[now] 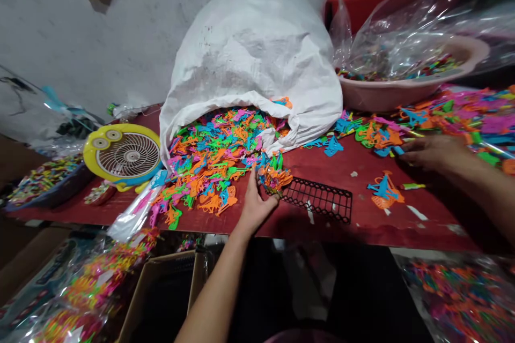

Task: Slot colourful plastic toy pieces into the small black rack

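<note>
While the left hand (257, 204) rests at the edge of the heap on the red desk (426, 209), its grip is closed on a clump of orange and blue plastic pieces (274, 178), just beside a black rack (317, 199). Right hand (434, 153): grip open, palm down, fingertips at a spread of pieces (378, 136); contact is hard to confirm in the shadow. Main heap (213, 161): mixed colours, spilling from a white woven sack (249, 48). Desk surface: worn paint, white scraps. Also on it: yellow fan (123, 154), pink basin (386, 94) holding pieces in clear film. Behind: red tub (386, 0), grey wall (80, 48). Below: cardboard box (161, 289), clear bags (88, 284) of pieces.
</note>
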### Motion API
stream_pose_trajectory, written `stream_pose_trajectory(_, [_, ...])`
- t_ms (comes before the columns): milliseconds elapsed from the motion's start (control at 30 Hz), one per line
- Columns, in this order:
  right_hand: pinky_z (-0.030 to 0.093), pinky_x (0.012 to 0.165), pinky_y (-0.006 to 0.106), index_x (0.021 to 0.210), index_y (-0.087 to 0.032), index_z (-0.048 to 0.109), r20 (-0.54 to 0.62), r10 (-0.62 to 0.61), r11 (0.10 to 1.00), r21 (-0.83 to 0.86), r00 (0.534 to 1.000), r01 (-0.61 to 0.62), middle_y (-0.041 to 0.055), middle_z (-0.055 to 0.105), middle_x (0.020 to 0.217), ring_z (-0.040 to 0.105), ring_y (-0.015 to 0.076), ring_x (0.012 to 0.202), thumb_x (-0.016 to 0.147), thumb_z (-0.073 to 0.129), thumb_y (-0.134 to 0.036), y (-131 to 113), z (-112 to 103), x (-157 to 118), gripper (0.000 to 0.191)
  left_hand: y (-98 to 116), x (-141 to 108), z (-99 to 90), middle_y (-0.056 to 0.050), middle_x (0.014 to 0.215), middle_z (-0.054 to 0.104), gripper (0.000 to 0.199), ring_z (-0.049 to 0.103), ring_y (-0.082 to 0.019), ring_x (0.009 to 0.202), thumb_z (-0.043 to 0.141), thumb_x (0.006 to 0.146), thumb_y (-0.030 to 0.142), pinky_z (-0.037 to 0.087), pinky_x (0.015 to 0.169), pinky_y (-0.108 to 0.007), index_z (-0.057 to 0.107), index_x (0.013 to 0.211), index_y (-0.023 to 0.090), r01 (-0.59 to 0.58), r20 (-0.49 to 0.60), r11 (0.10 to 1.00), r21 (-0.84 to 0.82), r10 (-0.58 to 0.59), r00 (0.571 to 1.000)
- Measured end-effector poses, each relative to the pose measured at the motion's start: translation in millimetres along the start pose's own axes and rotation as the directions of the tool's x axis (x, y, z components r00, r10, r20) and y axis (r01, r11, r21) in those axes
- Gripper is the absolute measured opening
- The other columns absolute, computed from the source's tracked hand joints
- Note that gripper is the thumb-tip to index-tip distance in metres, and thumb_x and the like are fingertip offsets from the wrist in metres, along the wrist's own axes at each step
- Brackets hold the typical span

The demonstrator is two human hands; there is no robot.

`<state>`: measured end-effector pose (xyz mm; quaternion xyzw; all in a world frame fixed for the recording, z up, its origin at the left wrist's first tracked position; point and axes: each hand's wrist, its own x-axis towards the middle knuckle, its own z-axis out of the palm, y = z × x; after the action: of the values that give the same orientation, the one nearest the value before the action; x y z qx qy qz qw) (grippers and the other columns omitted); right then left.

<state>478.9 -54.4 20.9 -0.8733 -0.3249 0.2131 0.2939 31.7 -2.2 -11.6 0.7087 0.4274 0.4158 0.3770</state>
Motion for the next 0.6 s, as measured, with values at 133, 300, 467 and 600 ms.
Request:
stream_pose_trajectory(133, [0.035,0.056,0.032,0.072,-0.014,0.065,-0.011,0.017,0.995,0.101,1.0,-0.016,0.0003,0.057,0.051,0.048,0.01,0.048,0.073,0.078,-0.01,-4,-1,-27,0.014,3,-13,18.2,-0.02,0.149,0.047,0.094,0.045,-0.031,0.142,0.08,0.071,0.037,0.036,0.12,-0.048,0.034,0.149,0.014,0.061,-0.208,0.984,0.166,-0.025,0.978])
stream_pose_trajectory(300, [0.043,0.053,0.032,0.075,-0.019,0.057,-0.02,-0.026,0.89,0.454,0.999,0.032,0.0027,0.062,0.058,0.055,0.0138,0.048,0.068,0.083,-0.018,-11,12,-64,0.027,-3,-11,23.9,-0.017,0.146,0.053,0.085,0.052,-0.029,0.136,0.074,0.074,0.027,0.042,0.116,-0.045,0.035,0.149,0.014,0.028,-0.215,0.977,0.21,0.019,0.976])
stream_pose_trajectory(467, [0.045,0.051,0.029,0.079,-0.018,0.063,0.066,-0.207,0.758,0.641,0.976,0.118,0.0059,0.065,0.065,0.057,0.0139,0.053,0.054,0.089,-0.038,-23,41,-93,0.042,0,-2,12.4,-0.014,0.141,0.06,0.096,0.057,-0.023,0.132,0.068,0.079,0.019,0.048,0.111,-0.037,0.014,0.158,0.016,0.021,-0.033,0.997,0.079,-0.018,0.999])
stream_pose_trajectory(600, [0.051,0.054,0.027,0.078,-0.015,0.065,0.229,-0.274,0.71,0.704,0.934,0.036,0.0092,0.069,0.069,0.063,0.0154,0.059,0.057,0.088,-0.039,-45,62,-115,0.039,1,8,1.8,-0.011,0.138,0.061,0.069,0.059,-0.021,0.128,0.057,0.083,0.014,0.046,0.112,-0.038,0.037,0.148,0.017,-0.083,0.147,0.995,0.058,0.074,0.986])
